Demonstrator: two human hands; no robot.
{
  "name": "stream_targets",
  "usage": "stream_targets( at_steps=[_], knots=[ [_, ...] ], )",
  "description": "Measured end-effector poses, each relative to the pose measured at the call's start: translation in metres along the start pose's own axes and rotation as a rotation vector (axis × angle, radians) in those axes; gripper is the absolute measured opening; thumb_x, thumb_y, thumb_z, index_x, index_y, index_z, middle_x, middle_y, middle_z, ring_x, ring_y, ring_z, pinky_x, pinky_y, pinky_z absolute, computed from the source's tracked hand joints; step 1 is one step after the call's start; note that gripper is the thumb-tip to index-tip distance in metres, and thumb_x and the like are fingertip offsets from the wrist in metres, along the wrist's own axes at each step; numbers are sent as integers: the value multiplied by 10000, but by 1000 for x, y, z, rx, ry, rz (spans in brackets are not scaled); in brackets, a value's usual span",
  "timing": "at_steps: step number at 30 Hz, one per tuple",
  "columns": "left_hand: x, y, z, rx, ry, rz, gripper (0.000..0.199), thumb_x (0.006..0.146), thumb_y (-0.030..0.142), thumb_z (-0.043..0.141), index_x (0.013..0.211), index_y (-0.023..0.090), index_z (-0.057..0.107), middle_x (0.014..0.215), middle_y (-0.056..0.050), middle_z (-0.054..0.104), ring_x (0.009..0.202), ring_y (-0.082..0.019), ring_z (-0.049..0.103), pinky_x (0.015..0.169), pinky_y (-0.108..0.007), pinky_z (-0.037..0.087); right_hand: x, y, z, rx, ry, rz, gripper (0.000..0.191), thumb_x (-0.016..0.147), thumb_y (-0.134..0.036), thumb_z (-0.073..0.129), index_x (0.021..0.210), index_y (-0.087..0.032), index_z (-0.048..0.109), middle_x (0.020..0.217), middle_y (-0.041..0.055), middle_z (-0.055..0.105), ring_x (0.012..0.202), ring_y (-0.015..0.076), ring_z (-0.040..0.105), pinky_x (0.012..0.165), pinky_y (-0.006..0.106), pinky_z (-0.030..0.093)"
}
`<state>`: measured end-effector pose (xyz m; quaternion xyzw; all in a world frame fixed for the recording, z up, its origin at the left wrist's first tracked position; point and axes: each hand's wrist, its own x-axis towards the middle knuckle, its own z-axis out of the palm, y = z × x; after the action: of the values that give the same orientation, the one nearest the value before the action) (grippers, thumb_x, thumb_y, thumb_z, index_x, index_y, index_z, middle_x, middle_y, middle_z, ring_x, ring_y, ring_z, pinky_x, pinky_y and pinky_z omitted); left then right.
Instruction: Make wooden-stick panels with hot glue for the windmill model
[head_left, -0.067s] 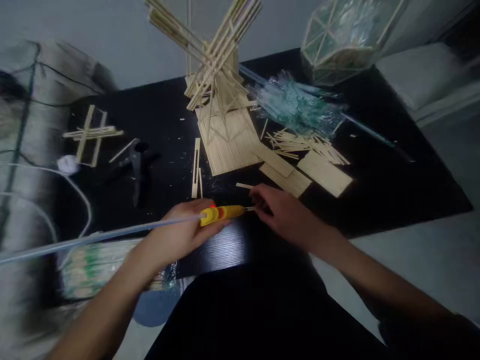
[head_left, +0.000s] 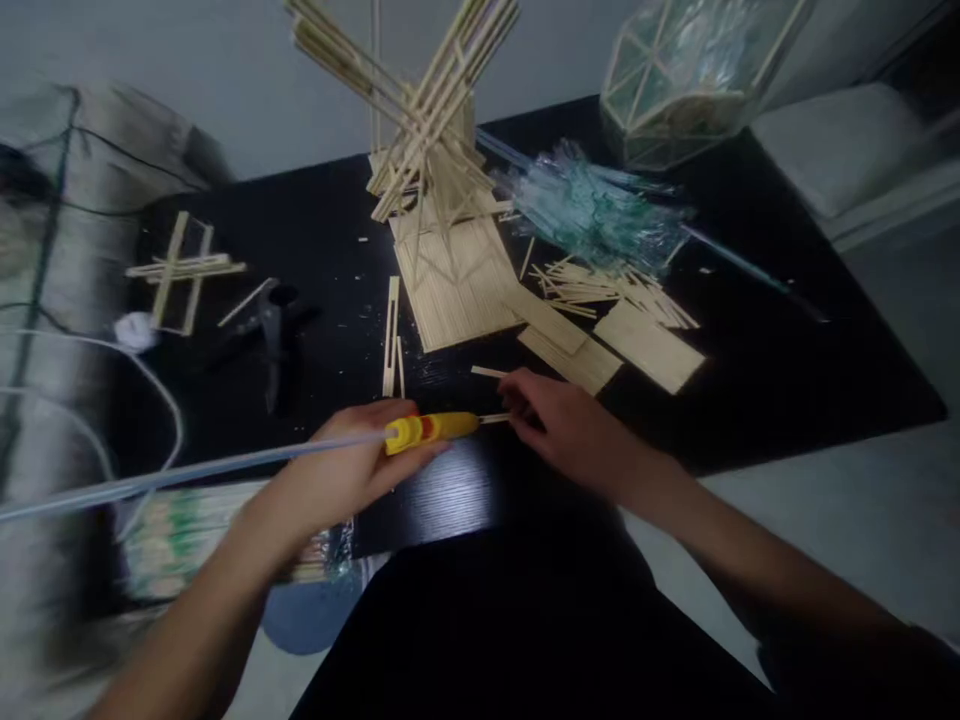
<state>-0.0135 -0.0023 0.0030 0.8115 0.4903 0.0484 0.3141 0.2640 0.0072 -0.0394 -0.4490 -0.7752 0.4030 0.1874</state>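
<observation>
My left hand (head_left: pixel 360 450) is closed around a yellow glue gun (head_left: pixel 442 427), with a pale glue stick (head_left: pixel 247 462) running out of its rear toward the left. The gun's nozzle points right, at the near end of a small wooden strip (head_left: pixel 495 418). That strip is pinched in the fingers of my right hand (head_left: pixel 559 425). Another short strip (head_left: pixel 487 371) shows just beyond the right fingertips. Two narrow wooden pieces (head_left: pixel 391 335) lie on the black table (head_left: pixel 337 350) beyond my left hand.
A wooden stick model (head_left: pixel 431 130) stands on a slatted base (head_left: pixel 457 290) at the back. To its right are a plastic bundle (head_left: pixel 592 210), loose sticks (head_left: pixel 577 285) and flat panels (head_left: pixel 649 345). Dark pliers-like tool (head_left: pixel 275 340) and a stick frame (head_left: pixel 184 268) lie left.
My left hand and the glue gun have moved slightly left, so more of the small strip shows beyond the nozzle. The right hand has barely moved.
</observation>
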Motion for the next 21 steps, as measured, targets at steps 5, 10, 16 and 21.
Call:
stream_targets(
  at_steps=[5, 10, 16, 21],
  knots=[
    [-27, -23, -21, 3, 8, 4, 306, 1019, 521, 587, 954, 273, 755, 938, -23, 742, 756, -193, 715, 667, -301, 554, 0, 0, -1, 9, -14, -3, 225, 939, -53, 554, 1130, -167, 586, 999, 69, 700, 878, 201, 688, 801, 343, 551],
    [-49, -45, -47, 166, 201, -60, 292, 997, 539, 607, 993, 258, 688, 905, 1, 690, 713, -176, 651, 633, -283, 501, -1, 1, -1, 2, -7, -16, 253, 919, -58, 536, 1139, -176, 584, 1017, 71, 697, 905, 201, 682, 830, 353, 556],
    [-40, -69, -54, 416, 254, -277, 227, 1001, 356, 522, 1103, 167, 597, 1015, -48, 555, 868, -185, 573, 813, -315, 505, 1, 0, 3, -138, 12, -136, 356, 860, -28, 546, 1183, -169, 598, 1046, 88, 702, 989, 244, 657, 897, 391, 531],
    [-19, -83, -43, 481, 229, -542, 429, 889, 270, 673, 1275, 100, 591, 1193, -145, 576, 1018, -305, 613, 921, -441, 553, 8, -5, 14, -201, 31, -176, 256, 920, -120, 570, 1170, -171, 598, 1097, 115, 712, 1027, 278, 649, 918, 429, 506]
  ],
)
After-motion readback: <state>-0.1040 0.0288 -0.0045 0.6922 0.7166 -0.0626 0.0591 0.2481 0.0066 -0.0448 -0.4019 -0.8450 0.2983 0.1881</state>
